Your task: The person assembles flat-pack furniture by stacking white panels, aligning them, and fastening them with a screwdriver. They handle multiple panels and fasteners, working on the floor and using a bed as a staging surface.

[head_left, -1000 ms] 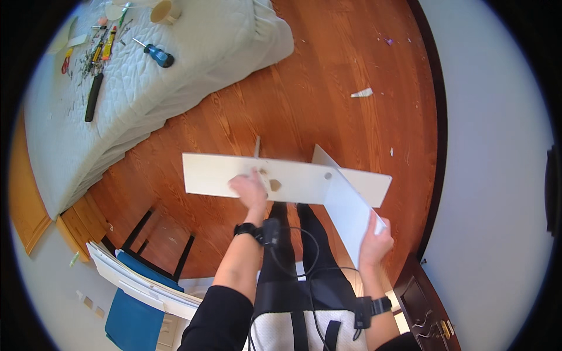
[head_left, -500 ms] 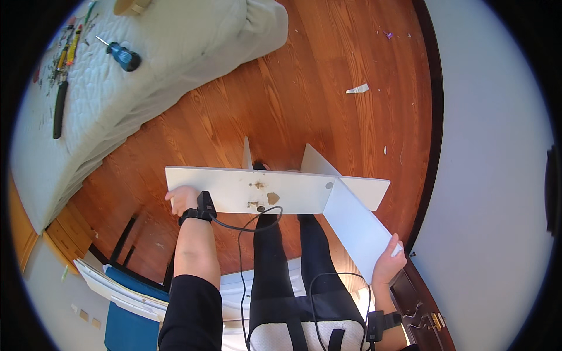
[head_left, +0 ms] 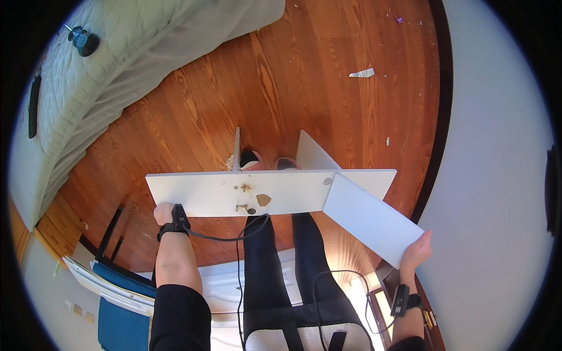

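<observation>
A white board assembly hangs in front of my legs, with one long board (head_left: 287, 190) running across. Worn patches and a small round hole mark its middle. My left hand (head_left: 164, 214) is closed on the long board's near edge at the left end; its fingertips are hidden beneath. From the right part a shorter white panel (head_left: 372, 219) juts toward me at a slant, and my right hand (head_left: 416, 250) grips its outer corner, fingers partly under it. Two more white panels, a thin one (head_left: 237, 149) and a wider one (head_left: 316, 153), stick out on the far side.
A bed with a white quilted cover (head_left: 140, 35) is at the upper left, a blue-handled screwdriver (head_left: 85, 42) and a black-handled tool (head_left: 34, 105) on it. Paper scraps (head_left: 362, 73) lie on the wooden floor (head_left: 275, 76). A pale wall (head_left: 497, 146) rises at right. Cables hang from my wrists.
Both hands have moved outward, the left to the left and the right to the right and slightly up. The slanted panel has swung further right. My view has shifted, with the bed moving left.
</observation>
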`<move>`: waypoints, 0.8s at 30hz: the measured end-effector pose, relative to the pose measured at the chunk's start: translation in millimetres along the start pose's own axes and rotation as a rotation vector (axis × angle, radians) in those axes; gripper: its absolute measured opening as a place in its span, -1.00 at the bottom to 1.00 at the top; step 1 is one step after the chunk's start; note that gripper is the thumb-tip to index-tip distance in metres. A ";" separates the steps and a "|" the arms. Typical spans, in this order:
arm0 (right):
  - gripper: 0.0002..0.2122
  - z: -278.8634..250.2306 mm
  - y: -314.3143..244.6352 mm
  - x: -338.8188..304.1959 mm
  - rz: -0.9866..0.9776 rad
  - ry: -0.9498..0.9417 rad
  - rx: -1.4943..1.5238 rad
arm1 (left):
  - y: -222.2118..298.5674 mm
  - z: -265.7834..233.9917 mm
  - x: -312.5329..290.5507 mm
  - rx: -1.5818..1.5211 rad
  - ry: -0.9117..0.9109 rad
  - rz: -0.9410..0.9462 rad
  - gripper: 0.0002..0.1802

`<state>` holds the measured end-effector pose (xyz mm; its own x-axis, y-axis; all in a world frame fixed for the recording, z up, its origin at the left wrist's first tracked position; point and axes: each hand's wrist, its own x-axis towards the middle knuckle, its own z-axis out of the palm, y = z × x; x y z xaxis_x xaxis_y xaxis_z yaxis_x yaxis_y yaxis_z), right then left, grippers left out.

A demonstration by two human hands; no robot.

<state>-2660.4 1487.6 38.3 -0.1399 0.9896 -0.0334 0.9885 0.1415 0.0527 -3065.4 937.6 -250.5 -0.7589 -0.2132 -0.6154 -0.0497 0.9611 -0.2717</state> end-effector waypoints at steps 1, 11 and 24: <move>-0.55 5.9 9.8 3.7 -0.021 0.014 -0.033 | -0.2 -0.1 0.1 -0.034 0.004 -0.066 -0.75; -0.47 93.0 60.4 48.2 0.037 0.061 -0.082 | 20.8 -27.2 -2.7 -0.303 -0.116 -0.245 -0.74; -0.40 155.5 56.5 69.9 0.246 -0.074 -0.013 | 34.0 -43.5 -8.7 0.236 -0.092 0.122 -0.79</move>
<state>-2605.4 1560.8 -116.2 0.1094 0.9898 -0.0908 0.9915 -0.1021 0.0808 -3088.7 979.8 -222.2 -0.6869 -0.1236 -0.7161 0.1995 0.9155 -0.3494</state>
